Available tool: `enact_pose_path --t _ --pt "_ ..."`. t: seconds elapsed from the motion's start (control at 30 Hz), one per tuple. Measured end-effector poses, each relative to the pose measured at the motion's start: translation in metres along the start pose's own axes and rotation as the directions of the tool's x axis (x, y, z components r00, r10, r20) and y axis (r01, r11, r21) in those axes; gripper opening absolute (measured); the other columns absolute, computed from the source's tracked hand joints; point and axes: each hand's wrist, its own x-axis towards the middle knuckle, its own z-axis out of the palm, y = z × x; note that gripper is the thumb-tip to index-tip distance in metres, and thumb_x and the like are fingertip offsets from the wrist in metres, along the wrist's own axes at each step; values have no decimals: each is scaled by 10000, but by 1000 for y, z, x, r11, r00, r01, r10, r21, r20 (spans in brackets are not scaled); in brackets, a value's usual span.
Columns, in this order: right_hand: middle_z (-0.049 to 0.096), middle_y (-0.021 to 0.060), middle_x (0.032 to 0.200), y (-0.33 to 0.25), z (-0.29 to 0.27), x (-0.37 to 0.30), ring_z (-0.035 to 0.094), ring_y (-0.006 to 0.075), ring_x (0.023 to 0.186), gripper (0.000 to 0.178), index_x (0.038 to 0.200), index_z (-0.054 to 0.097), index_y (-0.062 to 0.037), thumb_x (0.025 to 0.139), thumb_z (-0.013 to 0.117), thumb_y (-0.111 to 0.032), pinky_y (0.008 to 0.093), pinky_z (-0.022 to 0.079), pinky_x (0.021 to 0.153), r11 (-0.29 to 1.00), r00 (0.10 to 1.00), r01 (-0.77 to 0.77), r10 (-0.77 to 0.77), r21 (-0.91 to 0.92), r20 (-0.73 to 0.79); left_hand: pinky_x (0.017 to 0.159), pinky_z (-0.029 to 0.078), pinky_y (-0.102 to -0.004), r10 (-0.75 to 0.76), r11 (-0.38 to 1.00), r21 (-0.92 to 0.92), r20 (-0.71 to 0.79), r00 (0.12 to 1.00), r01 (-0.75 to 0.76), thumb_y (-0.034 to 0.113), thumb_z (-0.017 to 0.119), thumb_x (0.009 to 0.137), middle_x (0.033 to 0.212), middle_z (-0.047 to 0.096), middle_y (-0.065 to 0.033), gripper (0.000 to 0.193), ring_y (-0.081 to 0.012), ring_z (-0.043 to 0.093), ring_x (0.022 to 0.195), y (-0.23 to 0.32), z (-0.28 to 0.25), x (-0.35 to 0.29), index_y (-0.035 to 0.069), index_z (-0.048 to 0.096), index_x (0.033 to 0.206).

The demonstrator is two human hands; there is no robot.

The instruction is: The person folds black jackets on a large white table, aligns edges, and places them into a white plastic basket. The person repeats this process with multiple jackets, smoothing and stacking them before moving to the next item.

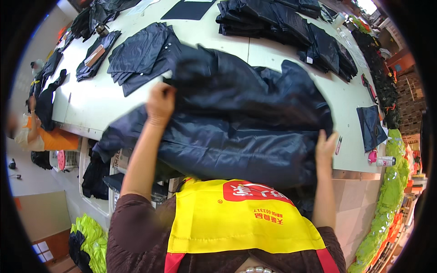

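Note:
A large dark navy garment (246,148) of shiny fabric spreads across the near edge of the table in front of me, its upper part raised in loose, blurred folds. My left hand (160,102) is closed on its upper left edge, fingers pinched together. At the garment's right edge, my right hand (325,148) grips the cloth between thumb and fingers. The garment's near part hangs over the table edge against my yellow apron (241,218). Its exact kind cannot be made out in these folds.
Folded dark garments (141,52) lie beyond my left hand, with taller stacks (264,20) at the far right. A small dark folded piece (371,127) and a pink-capped bottle (381,160) sit on the right. Another person (34,129) works at the left edge. Bright green cloth (387,195) lines the right side.

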Motion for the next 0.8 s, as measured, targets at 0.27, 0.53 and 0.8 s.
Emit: enact_pose_path --t 0.27,0.53,0.8 --pt "478 257 1217 16 73 -21 449 409 1130 573 1271 396 27 823 624 -248 457 373 951 906 991 113 -74 -407 110 873 402 -420 -174 969 221 297 939 110 78 606 747 1130 533 -159 321 -330 509 1014 -15 52 -51 60 571 1066" --pt "252 207 1441 -36 118 -48 235 382 1329 727 1364 364 -99 803 571 -512 601 188 1019 765 783 532 -282 -362 555 1047 273 -455 211 977 -130 663 718 -167 403 616 783 1331 460 -118 549 -298 378 1267 16 98 -69 105 525 1235" --pt "620 201 1012 -49 108 38 602 306 954 462 1090 593 7 827 605 -372 345 463 829 995 780 99 -87 15 620 1049 302 -414 -21 794 -284 871 490 538 360 457 922 1271 518 -173 466 -305 422 1249 99 65 16 19 528 1232"
